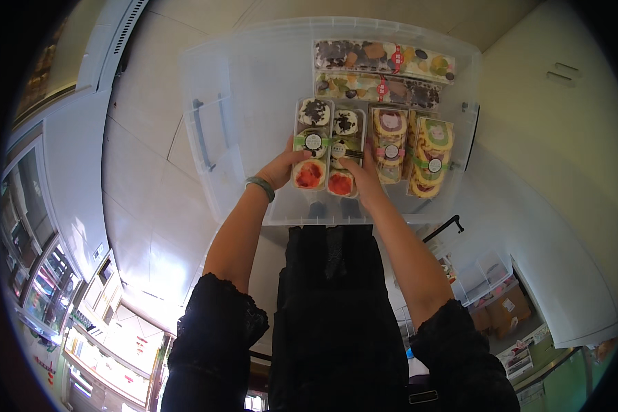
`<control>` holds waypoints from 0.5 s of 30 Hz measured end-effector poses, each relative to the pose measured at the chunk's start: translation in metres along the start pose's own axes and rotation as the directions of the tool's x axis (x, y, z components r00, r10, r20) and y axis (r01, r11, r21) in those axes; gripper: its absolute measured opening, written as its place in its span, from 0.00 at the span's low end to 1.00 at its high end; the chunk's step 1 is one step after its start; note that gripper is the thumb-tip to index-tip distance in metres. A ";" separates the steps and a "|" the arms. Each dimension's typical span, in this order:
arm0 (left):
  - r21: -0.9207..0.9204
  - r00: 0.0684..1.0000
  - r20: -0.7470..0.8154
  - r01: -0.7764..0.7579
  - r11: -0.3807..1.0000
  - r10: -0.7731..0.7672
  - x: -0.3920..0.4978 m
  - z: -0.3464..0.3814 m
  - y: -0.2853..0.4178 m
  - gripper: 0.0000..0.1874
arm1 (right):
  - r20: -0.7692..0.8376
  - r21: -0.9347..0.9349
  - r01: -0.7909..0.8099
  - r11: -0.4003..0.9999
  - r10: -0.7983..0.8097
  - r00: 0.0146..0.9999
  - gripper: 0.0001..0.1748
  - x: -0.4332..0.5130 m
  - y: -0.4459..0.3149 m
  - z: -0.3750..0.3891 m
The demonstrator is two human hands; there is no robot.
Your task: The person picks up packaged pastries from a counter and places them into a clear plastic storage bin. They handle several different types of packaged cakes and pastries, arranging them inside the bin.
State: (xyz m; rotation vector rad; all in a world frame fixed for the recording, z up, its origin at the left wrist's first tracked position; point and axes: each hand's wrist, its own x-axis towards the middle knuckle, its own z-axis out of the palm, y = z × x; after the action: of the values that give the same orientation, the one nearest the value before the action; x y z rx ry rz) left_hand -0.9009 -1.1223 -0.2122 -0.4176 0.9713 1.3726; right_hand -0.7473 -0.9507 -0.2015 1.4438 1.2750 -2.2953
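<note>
Two clear plastic boxes of cream cakes are side by side between my hands, each with dark crumbs at the far end and red topping at the near end. My left hand (pixel 283 165) grips the left cake box (pixel 313 113), thumb on its lid. Around the right cake box (pixel 345 123) closes my right hand (pixel 363 172), its thumb also on top. Both boxes are over or in a large translucent plastic bin (pixel 252 62); whether they touch its bottom I cannot tell. Just right of my right hand sits a box of sliced cake rolls (pixel 390 129) with a pink band.
Another cake-roll box (pixel 432 154) with a green band lies at the bin's right side. Two long fruit-topped cake boxes, a far one (pixel 360 55) and a nearer one (pixel 355 85), span its far right. A pale cabinet (pixel 556 129) stands to the right, a glass-fronted case (pixel 36 195) to the left.
</note>
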 end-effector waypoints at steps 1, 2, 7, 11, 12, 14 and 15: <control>0.033 1.000 0.013 -0.008 0.999 0.007 0.006 -0.005 -0.004 0.49 | -0.056 -0.042 0.014 0.999 -0.016 0.998 0.40 0.005 0.006 -0.001; 0.068 1.000 0.011 -0.012 0.998 0.012 0.011 -0.008 -0.006 0.50 | -0.096 -0.081 0.028 0.996 -0.036 0.995 0.39 0.010 0.012 0.000; 0.193 0.998 -0.060 -0.012 0.981 0.024 0.012 -0.007 -0.006 0.56 | -0.278 -0.487 0.087 0.869 -0.248 0.928 0.36 0.016 0.019 0.016; 0.178 0.993 -0.111 -0.019 0.984 0.039 0.014 0.004 -0.010 0.55 | -0.289 -0.605 0.133 0.785 -0.372 0.882 0.34 -0.007 0.009 0.022; 0.171 0.990 -0.129 -0.033 0.985 0.055 0.017 0.008 -0.013 0.54 | -0.283 -0.570 0.182 0.802 -0.399 0.872 0.35 -0.017 0.005 0.020; 0.127 0.982 -0.186 0.004 0.992 0.020 0.022 0.015 -0.020 0.53 | -0.269 -0.442 0.291 0.849 -0.435 0.859 0.36 -0.040 -0.003 0.011; 0.146 0.982 -0.183 -0.025 0.989 0.051 0.023 0.016 -0.022 0.52 | -0.312 -0.469 0.229 0.853 -0.403 0.860 0.35 -0.050 -0.008 0.003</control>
State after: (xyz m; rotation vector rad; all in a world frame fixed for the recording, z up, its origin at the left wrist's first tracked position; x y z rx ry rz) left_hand -0.8769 -1.1002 -0.2270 -0.4259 1.2299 1.3045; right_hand -0.7270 -0.9630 -0.1563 1.6857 2.1256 -1.7546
